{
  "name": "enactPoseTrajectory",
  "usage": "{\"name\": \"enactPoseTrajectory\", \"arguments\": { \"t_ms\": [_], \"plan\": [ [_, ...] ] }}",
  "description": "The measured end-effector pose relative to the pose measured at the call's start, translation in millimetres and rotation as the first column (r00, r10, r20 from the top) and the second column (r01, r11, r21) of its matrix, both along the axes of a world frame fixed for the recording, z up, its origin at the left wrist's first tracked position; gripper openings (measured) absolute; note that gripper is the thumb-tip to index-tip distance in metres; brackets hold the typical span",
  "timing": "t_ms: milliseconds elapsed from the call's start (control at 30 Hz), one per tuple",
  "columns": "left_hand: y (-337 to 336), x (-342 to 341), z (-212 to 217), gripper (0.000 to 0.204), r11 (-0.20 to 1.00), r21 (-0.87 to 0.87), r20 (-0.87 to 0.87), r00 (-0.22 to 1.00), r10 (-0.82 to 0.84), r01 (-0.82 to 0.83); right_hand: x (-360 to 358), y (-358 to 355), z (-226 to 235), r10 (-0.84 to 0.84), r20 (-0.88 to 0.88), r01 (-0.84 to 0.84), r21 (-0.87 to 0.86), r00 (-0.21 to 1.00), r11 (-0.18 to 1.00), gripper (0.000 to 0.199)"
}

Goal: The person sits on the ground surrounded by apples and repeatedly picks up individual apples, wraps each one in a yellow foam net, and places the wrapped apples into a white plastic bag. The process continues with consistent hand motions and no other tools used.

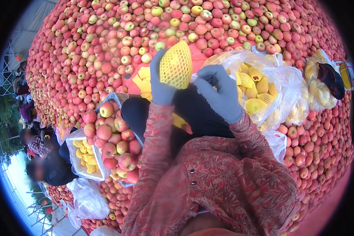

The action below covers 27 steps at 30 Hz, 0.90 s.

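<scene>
In a grey glove, my left hand [162, 89] is closed around a yellow foam net sleeve [176, 65], held upright over my lap. Whether an apple sits inside it, I cannot make out. My right hand [223, 94], gloved too, is just right of the sleeve and apart from it. Its fingers are curled together, and anything in them is hidden. Beyond my left hand lie more yellow foam nets [142, 80] on a red sheet. To the right of my right hand, a clear plastic bag [289, 92] stands open with several net-wrapped apples [259, 87] in it.
A heap of loose apples [86, 51] surrounds me. By my left knee is a container piled with apples [116, 137]. Past it stand a white box [100, 167] of yellow-netted fruit and a co-worker [55, 171]. More filled bags [320, 88] and a dark cloth [330, 80] lie far right.
</scene>
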State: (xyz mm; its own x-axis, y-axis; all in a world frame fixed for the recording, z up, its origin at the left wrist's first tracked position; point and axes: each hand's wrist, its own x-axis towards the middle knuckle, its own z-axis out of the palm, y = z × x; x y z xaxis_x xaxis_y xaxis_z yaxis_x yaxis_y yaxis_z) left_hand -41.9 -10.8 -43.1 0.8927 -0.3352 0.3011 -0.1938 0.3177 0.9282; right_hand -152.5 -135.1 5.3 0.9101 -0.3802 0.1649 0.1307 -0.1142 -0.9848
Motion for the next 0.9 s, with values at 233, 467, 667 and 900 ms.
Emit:
{"name": "enactPoseTrajectory", "arguments": {
  "t_ms": [233,467,667,900],
  "plan": [
    [-50,-48,3,0.075,0.790,0.504,0.634,0.771,-0.063,-0.350,16,-31,-35,0.104,0.108,-0.147,0.841,0.989,0.521,0.040],
    [-37,-55,-3,0.063,0.683,0.730,0.368,0.867,-0.336,-0.044,-45,-169,-66,-0.231,-0.170,0.237,0.015,0.958,0.971,0.049],
    [-48,-79,-30,0.042,0.504,0.858,0.294,0.708,-0.642,0.100,-68,-227,-156,-0.136,-0.720,-0.372,-0.500,0.680,0.782,0.070],
    [-24,-74,-9,0.035,0.548,0.830,0.302,0.740,-0.600,0.106,-56,-203,-180,-0.068,-0.819,-0.044,-0.113,0.570,0.993,0.078]
  ]
}}
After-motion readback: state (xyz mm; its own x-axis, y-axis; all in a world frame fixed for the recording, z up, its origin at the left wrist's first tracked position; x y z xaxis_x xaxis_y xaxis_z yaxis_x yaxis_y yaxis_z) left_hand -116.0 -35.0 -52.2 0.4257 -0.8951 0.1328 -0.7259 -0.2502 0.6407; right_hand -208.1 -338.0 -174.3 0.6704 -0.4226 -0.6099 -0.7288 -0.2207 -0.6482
